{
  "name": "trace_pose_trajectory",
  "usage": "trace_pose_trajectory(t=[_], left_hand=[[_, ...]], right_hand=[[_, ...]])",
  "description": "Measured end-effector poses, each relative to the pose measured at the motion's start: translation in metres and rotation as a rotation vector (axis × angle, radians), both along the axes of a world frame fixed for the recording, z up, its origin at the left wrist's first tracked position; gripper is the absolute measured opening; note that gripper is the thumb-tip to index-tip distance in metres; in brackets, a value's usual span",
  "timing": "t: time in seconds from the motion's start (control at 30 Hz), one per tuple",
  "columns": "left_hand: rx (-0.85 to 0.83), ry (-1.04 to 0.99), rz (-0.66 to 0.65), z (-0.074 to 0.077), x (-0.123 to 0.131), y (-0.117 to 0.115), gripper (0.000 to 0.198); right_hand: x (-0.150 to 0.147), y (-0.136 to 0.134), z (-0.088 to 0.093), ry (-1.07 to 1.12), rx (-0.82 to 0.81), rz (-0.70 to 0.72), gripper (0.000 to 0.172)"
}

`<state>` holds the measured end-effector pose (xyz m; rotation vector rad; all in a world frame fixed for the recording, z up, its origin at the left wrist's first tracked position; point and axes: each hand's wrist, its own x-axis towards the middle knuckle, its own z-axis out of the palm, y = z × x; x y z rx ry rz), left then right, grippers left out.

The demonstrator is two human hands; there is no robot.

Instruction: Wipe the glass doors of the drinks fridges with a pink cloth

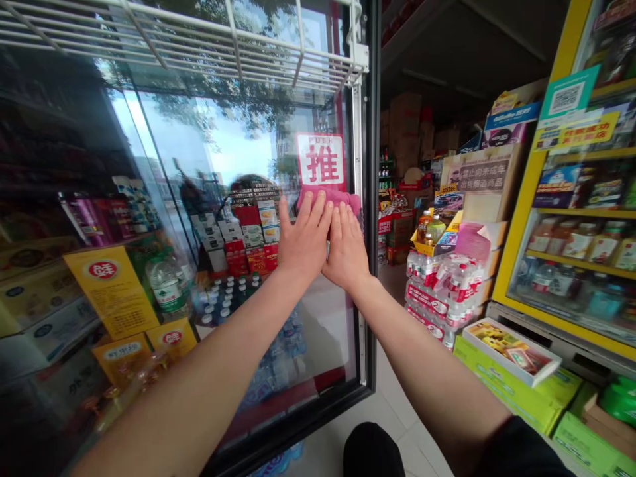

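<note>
Hands on pink cloth (folded), glass door

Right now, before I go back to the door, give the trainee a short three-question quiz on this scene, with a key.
1. Multiple choice: what do the left hand and right hand press against the glass door?
A. a pink cloth
B. a squeegee
C. a sheet of newspaper

2. True or false: the red-and-white PUSH sign sits above both hands.

3. Fill in the blank: the shrink-wrapped bottle packs stand on the ___ side of the door in this view.

Key: 1 A; 2 true; 3 right.
</note>
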<state>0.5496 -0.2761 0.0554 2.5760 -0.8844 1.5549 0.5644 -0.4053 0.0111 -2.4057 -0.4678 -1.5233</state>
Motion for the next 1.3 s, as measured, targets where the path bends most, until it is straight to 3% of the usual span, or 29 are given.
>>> trace_pose_trajectory(t=[0.23,0.5,0.67,0.77,0.83,1.07,1.13,1.2,1.3], left_hand=[[0.083,0.069,0.039,-0.043,-0.014,0.002,0.058],[0.154,0.136,0.075,-0.108,-0.018,0.006,0.057],[0.193,0.130,0.079,-0.126,-0.015,0.015,0.058],[0.203,0.097,0.079,-0.119,-0.011,0.020,0.060],[0.192,0.069,0.083,-0.104,-0.007,0.021,0.061],[0.086,-0.049,0.064,-0.012,0.008,0.013,0.062],[0.052,-0.088,0.035,0.005,0.011,0.012,0.062],[0.029,-0.097,0.018,0.009,0.012,0.011,0.062],[0.019,-0.052,0.025,-0.011,0.011,0.009,0.062]], right_hand=[[-0.009,0.003,-0.058,0.038,0.019,0.023,0.091],[-0.013,0.011,-0.140,0.057,0.011,-0.029,0.094],[-0.011,0.016,-0.163,0.046,0.000,-0.067,0.097],[-0.007,0.016,-0.155,0.019,0.014,-0.053,0.099],[-0.002,0.014,-0.138,0.000,0.022,-0.032,0.097],[0.017,-0.006,-0.022,-0.092,-0.003,0.076,0.078],[0.020,-0.009,0.000,-0.106,-0.003,0.088,0.075],[0.022,-0.009,0.006,-0.103,0.007,0.079,0.074],[0.021,-0.005,-0.016,-0.082,0.029,0.056,0.074]])
